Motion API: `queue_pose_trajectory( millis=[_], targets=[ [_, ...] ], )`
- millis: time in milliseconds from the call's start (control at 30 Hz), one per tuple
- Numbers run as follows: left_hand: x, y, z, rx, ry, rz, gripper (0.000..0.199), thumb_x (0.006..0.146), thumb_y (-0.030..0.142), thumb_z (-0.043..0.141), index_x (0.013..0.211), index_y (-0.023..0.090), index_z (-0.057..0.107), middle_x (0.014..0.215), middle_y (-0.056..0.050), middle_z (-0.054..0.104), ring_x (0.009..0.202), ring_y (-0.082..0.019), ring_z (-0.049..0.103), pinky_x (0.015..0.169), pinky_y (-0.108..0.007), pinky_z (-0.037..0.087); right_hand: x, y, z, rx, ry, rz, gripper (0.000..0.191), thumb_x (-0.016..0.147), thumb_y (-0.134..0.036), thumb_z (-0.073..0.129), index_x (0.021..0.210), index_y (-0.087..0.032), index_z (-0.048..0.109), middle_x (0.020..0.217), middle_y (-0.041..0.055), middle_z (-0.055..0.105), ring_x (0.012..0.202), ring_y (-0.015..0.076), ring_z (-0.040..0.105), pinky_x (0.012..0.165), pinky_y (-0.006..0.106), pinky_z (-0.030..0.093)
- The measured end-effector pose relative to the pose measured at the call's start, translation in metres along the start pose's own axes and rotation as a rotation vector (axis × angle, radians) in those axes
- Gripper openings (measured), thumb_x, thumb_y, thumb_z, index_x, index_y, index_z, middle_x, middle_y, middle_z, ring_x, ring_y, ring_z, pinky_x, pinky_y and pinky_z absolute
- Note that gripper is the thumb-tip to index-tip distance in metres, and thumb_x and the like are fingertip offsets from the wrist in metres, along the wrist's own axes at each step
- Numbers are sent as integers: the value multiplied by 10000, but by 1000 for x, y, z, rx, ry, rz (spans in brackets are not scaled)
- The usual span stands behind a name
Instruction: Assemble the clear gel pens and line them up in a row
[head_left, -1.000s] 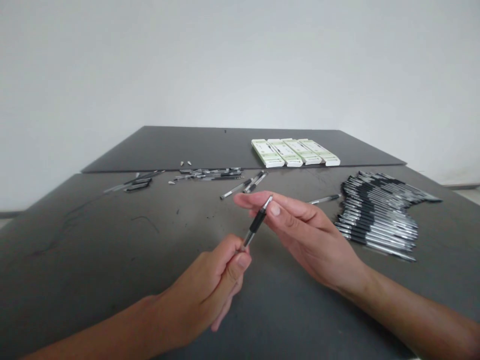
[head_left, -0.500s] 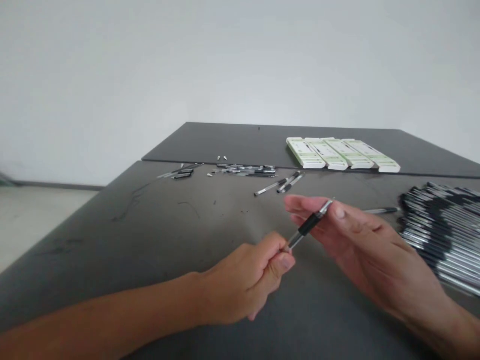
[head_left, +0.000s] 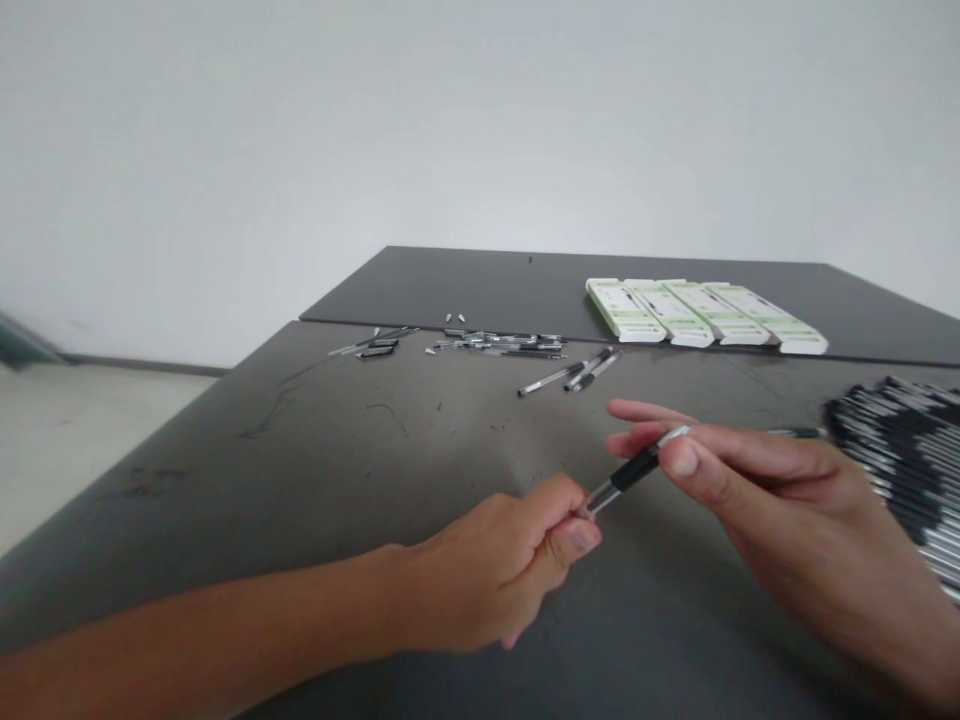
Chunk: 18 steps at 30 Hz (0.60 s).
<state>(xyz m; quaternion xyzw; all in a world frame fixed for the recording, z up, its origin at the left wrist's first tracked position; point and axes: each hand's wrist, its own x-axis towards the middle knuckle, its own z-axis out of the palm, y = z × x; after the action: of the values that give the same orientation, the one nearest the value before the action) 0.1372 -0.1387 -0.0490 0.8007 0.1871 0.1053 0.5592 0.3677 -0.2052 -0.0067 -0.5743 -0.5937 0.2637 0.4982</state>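
A clear pen (head_left: pixel 634 469) with a black grip slants up to the right over the dark table (head_left: pixel 360 420). My left hand (head_left: pixel 510 565) is closed round its lower end. At the pen's upper, silvery tip is my right hand (head_left: pixel 765 500), with thumb and index finger pinched on the tip and the other fingers stretched out behind it. The pen's lower end is hidden inside my left hand.
Several pens (head_left: pixel 911 465) lie packed together at the right. Loose pens (head_left: pixel 551 379) and a heap of pen parts (head_left: pixel 502 343) lie mid-table. Thin parts (head_left: pixel 375 345) are further left. Green-and-white flat boxes (head_left: pixel 701 312) rest at the back right.
My right hand has turned and closed its thumb and index finger on the pen's tip. The pen tilts flatter. The table scene has shifted slightly right in view.
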Motion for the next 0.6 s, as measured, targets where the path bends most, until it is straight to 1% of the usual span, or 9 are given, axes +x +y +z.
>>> queue_pose_trajectory(
  millis=[100,133,200,267,367,500,600],
  targets=[
    [0,-1,0,-4,-1,-16,375,1180,553,259,1037,246,420,517,130,460,388,-99,545,447,-163,391,-2,5,-1,70,27,49,345,893,-638,799,1186,-463,848,1198,11,843,1220,331,777,1093,504,602],
    [0,-1,0,-4,-2,-16,364,1183,540,261,1038,246,419,516,132,458,386,-98,545,449,-163,391,-3,7,-2,85,42,58,363,899,-648,788,1211,-469,837,1204,8,843,1239,324,769,1113,502,586],
    [0,-1,1,2,-4,-12,338,1186,517,275,1039,247,416,521,134,457,388,-97,552,453,-163,392,-3,9,-1,75,64,65,331,894,-657,788,1141,-450,865,1196,11,847,1227,322,778,1116,481,589],
    [0,-1,1,4,-3,-17,331,1183,523,285,1048,249,414,532,133,459,396,-100,564,451,-165,395,-2,9,-1,35,72,65,293,867,-651,815,1029,-419,894,1171,17,854,1147,321,812,1075,447,627],
    [1,1,0,12,-11,-30,310,1180,510,303,1056,251,417,522,134,460,401,-106,568,441,-167,391,-2,9,0,-8,77,65,292,863,-643,822,1036,-419,895,1146,6,861,1090,302,831,1075,421,630],
    [1,4,-2,11,-4,-29,300,1177,497,332,1035,250,426,498,132,469,402,-106,558,462,-171,399,-1,13,0,-28,72,36,251,883,-613,817,1041,-433,891,1196,-10,851,1152,288,812,1115,406,604],
    [1,5,-1,-5,-6,-24,308,1175,507,331,1036,250,429,491,132,465,397,-108,552,462,-170,399,-1,10,0,-38,56,-4,223,901,-599,806,1022,-433,893,1223,-17,844,1186,261,799,1073,338,624]
  ],
)
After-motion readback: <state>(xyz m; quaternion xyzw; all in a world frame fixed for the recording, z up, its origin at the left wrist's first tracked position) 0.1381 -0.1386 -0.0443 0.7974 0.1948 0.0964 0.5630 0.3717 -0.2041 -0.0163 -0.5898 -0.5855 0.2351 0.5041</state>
